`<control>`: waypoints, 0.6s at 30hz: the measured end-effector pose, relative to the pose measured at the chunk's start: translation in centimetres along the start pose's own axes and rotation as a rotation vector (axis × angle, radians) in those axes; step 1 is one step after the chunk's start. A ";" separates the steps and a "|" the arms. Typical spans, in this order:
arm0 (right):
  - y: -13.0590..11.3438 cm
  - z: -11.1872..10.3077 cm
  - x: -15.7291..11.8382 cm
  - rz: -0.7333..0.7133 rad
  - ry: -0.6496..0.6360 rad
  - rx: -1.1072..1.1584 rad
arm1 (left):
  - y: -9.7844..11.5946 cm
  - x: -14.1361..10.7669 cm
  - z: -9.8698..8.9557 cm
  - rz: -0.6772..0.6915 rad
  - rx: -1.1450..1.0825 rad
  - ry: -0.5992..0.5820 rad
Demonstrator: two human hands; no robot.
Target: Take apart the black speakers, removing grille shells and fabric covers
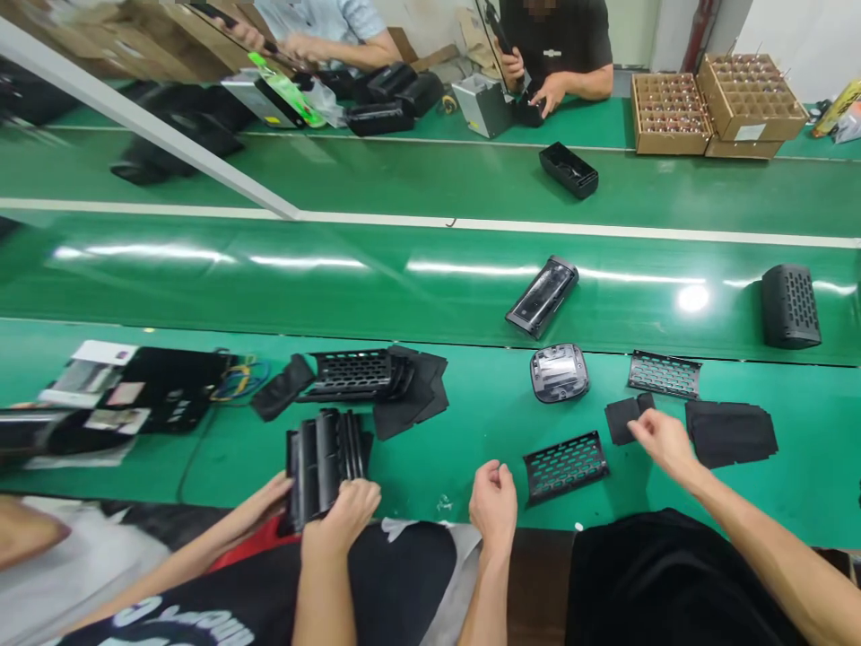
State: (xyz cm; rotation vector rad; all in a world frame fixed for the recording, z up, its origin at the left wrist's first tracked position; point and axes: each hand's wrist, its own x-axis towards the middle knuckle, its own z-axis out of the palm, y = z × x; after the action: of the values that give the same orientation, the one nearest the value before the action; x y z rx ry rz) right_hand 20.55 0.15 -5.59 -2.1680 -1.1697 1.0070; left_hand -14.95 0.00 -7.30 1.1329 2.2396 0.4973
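Note:
My right hand [663, 441] reaches in from the right, its fingertips pinched at the edge of a small black sheet [619, 420]. A smaller dark piece [645, 401] shows just beyond the fingers. My left hand [494, 504] is above the table's near edge with curled fingers; whatever it may hold is hidden. Between my hands lies a black perforated panel [566, 467]. Another perforated panel [665, 374] rests behind my right hand, and stacked black sheets [732, 433] lie to its right. A rounded black part with a shiny inside [560, 372] is farther back.
At left, a co-worker's hands hold black housings [326, 462] beside stacked panels [353, 372] and black sheets [412, 390]. Black units [543, 296] [790, 306] stand or lie on the green belt [404, 292]. Two people work across it, near divided cartons [671, 144].

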 end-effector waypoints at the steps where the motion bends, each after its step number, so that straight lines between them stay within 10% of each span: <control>1: -0.6 2.0 -0.5 -0.015 -0.042 -0.037 | 0.5 -0.4 -0.1 0.015 -0.024 -0.006; 5: -1.0 5.2 -0.8 -0.012 -0.128 -0.119 | 3.8 -3.2 2.1 0.133 -0.137 -0.213; 12: 1.1 1.3 -1.6 -0.025 -0.199 0.083 | 11.6 -7.3 10.2 0.230 -0.278 -0.598; 18: 2.2 -1.0 -3.6 0.053 -0.008 0.487 | 11.7 -7.5 8.2 0.281 -0.344 -0.640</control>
State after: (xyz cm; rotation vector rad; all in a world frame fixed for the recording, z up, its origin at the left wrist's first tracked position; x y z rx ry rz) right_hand 21.12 -4.17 -5.09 -1.8130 -0.7704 1.1805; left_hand 0.92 1.16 -4.62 1.2117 1.3990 0.5153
